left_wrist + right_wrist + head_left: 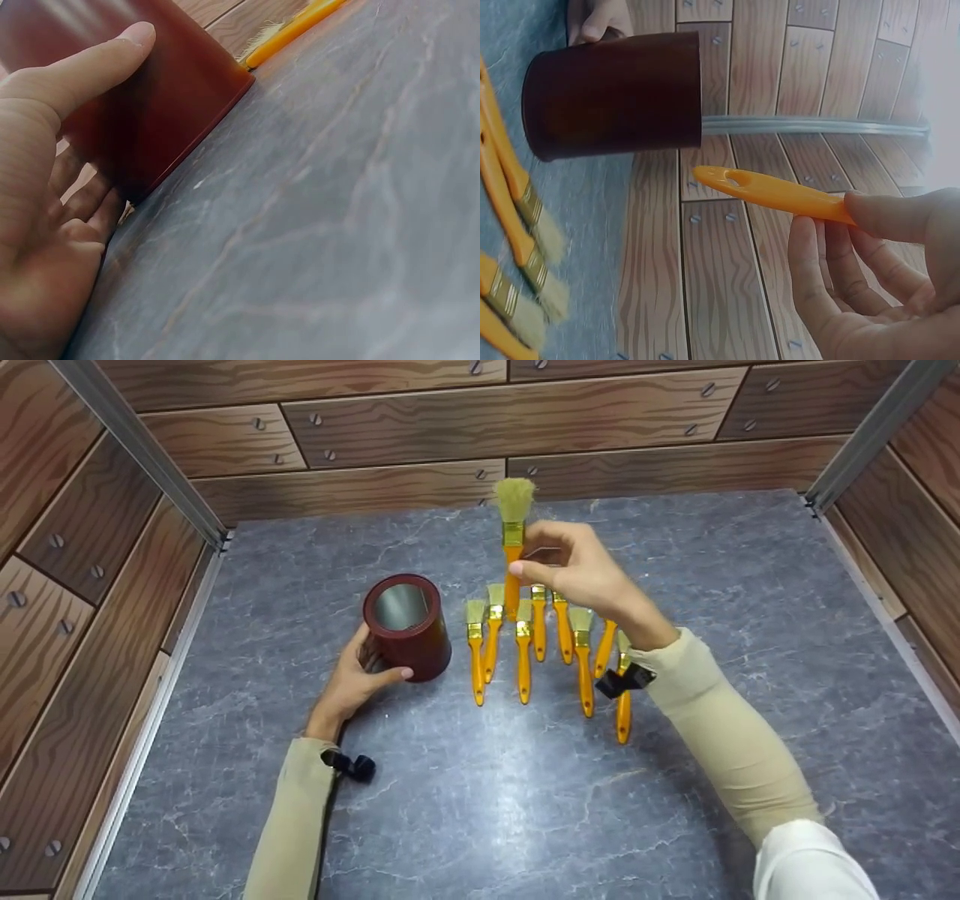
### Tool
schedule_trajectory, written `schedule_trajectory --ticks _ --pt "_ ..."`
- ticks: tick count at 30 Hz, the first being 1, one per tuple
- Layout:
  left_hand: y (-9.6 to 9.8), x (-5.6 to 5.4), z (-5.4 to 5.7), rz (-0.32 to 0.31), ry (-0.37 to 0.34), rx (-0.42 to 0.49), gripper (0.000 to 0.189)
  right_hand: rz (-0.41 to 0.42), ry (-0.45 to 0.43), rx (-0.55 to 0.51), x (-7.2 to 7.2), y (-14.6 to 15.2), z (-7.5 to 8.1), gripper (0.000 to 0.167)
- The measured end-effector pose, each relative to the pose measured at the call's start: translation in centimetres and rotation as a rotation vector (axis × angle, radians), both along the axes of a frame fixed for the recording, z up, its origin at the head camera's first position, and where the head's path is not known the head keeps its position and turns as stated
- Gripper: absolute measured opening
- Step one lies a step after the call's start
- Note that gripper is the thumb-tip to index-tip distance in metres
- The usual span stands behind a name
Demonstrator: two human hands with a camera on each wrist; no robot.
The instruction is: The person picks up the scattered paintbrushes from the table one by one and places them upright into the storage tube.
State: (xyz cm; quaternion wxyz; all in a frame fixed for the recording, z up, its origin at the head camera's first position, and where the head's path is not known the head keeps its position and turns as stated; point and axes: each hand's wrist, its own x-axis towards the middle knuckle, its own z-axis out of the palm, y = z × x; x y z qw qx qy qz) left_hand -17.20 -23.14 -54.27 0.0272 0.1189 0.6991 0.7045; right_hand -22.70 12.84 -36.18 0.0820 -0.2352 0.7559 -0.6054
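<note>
A dark red cylindrical cup (411, 649) stands upright on the grey marbled table, its open top showing a shiny inside. My left hand (351, 679) holds it from the left, with the thumb (112, 64) across the near side and the fingers behind. My right hand (581, 570) pinches a paintbrush (513, 536) by its orange handle (772, 191), bristles up. This brush is above the table, to the right of the cup. In the right wrist view the handle's tip points towards the cup (615, 97). Its bristles are out of that view.
Several more orange-handled paintbrushes (523, 660) lie on the table (465, 795) right of the cup, bristles away from me. Some are partly hidden under my right hand and wrist. Wood-patterned walls (397, 427) with metal corner strips enclose the back and sides.
</note>
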Motion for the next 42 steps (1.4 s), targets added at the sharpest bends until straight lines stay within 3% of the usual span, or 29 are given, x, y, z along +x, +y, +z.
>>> schedule_trajectory --ticks 14,29,35,42 --pt "-0.1 0.0 0.0 -0.006 0.005 -0.006 0.101 0.084 0.03 -0.104 -0.9 -5.1 0.4 0.02" --pt "-0.1 0.0 0.0 -0.026 0.013 -0.003 0.1 0.104 0.079 -0.116 -0.9 -9.6 1.0 0.019" --pt "-0.2 0.0 0.1 -0.026 0.025 0.006 0.1 0.125 0.151 -0.083 -0.8 -11.5 0.2 0.02" --pt "-0.1 0.0 0.1 -0.024 0.008 -0.012 0.099 0.146 0.129 -0.046 -0.9 -12.4 -1.6 0.019"
